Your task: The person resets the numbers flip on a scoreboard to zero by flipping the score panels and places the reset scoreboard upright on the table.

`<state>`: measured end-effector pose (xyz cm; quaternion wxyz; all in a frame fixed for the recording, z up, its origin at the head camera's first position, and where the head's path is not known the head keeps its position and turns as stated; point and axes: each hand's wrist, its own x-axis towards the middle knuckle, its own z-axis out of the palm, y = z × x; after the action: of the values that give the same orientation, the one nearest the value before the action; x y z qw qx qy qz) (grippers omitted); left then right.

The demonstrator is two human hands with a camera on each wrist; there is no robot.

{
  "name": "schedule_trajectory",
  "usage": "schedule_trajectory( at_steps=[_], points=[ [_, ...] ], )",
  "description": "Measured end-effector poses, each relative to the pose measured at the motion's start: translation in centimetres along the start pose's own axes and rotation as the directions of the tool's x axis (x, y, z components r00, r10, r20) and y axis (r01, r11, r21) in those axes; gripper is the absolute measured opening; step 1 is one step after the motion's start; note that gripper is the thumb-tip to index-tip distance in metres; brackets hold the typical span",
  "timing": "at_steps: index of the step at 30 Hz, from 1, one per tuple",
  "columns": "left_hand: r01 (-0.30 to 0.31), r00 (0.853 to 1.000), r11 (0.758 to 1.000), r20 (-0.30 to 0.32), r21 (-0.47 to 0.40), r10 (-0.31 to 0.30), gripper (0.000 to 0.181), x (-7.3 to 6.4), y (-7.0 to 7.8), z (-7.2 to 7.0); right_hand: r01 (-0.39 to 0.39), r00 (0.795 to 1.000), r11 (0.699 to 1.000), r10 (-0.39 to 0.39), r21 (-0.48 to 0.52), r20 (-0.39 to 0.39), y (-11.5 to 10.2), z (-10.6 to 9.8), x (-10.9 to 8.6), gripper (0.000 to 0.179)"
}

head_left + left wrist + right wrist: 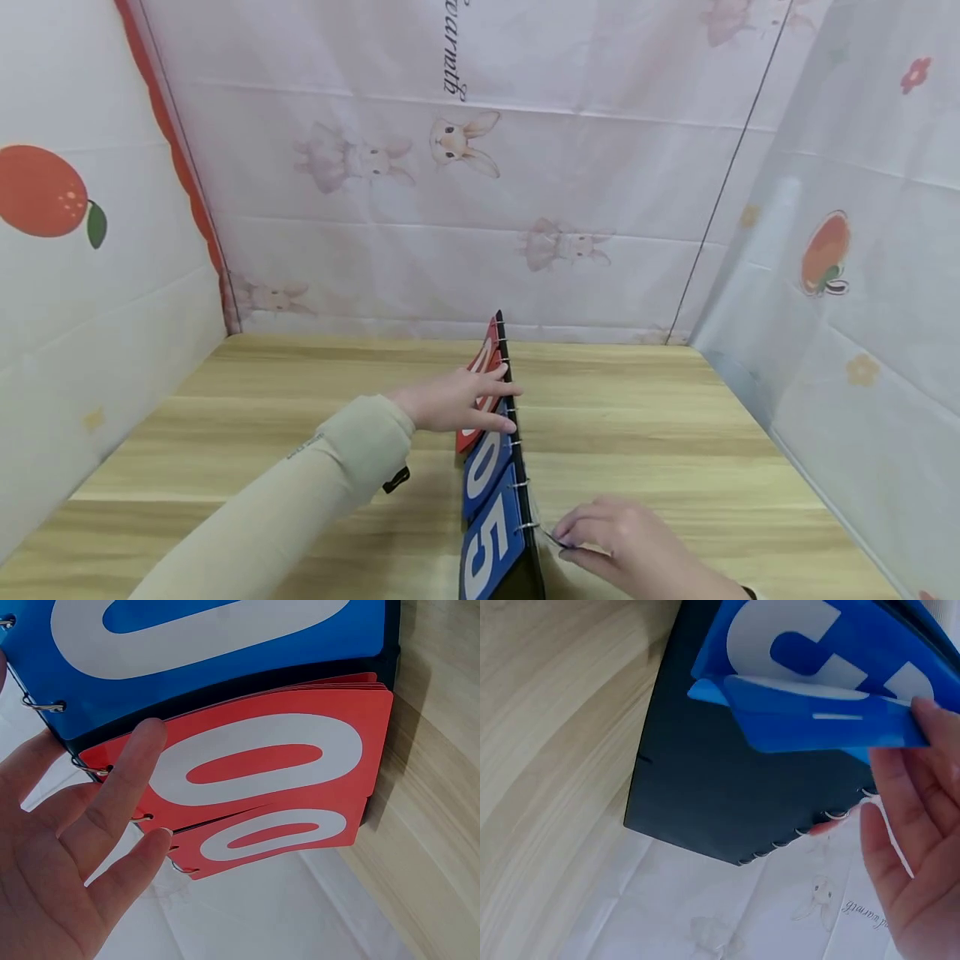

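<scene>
A black flip scoreboard [527, 525] stands on edge on the table, its rings along the top. Its front carries red cards [255, 761] with white zeros and blue cards [487, 475] showing 0 and 5. My left hand [457, 400] holds the top edge near the red cards, some fingers in front of them and others reaching over the rings. On the other side my right hand [626, 537] pinches the corner of a thin blue card [810, 724]. That card bends, with another blue card [791, 637] bearing a white numeral behind it.
The wooden table [667, 433] spreads on both sides of the scoreboard. A pale cloth with rabbit prints [453, 142] hangs behind, and fruit-patterned cloths [862, 250] close in the left and right sides.
</scene>
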<state>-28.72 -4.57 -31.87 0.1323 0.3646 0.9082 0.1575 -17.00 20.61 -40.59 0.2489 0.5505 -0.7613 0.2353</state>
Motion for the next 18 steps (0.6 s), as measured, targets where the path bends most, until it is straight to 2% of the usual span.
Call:
schedule_trajectory(
  at_steps=[3,7,12,15,18],
  points=[
    [0.002,1.0,1.0,-0.009,0.0,-0.002,0.066,-0.1,-0.1,0.0,-0.02,1.0,0.995,0.02,0.096,0.007,0.1,-0.1,-0.1,0.004],
    [-0.004,1.0,1.0,-0.016,0.014,0.004,0.067,-0.1,-0.2,0.1,-0.07,0.997,0.971,0.064,0.228,0.037,0.1,-0.7,-0.4,0.004],
    [-0.009,1.0,1.0,-0.019,0.009,0.009,0.066,0.0,-0.1,0.2,-0.122,0.993,0.957,0.119,0.263,0.026,0.2,-1.4,-0.7,0.017],
    [-0.008,1.0,1.0,-0.02,0.01,0.008,0.066,0.1,-0.1,0.2,-0.163,0.986,0.966,0.165,0.203,0.009,-0.1,-1.5,-0.7,0.014],
    [-0.009,1.0,1.0,-0.023,0.013,0.009,0.066,0.1,-0.2,0.3,-0.146,0.988,0.988,0.148,0.046,-0.04,-0.6,-1.5,-0.4,0.013]
  ],
)
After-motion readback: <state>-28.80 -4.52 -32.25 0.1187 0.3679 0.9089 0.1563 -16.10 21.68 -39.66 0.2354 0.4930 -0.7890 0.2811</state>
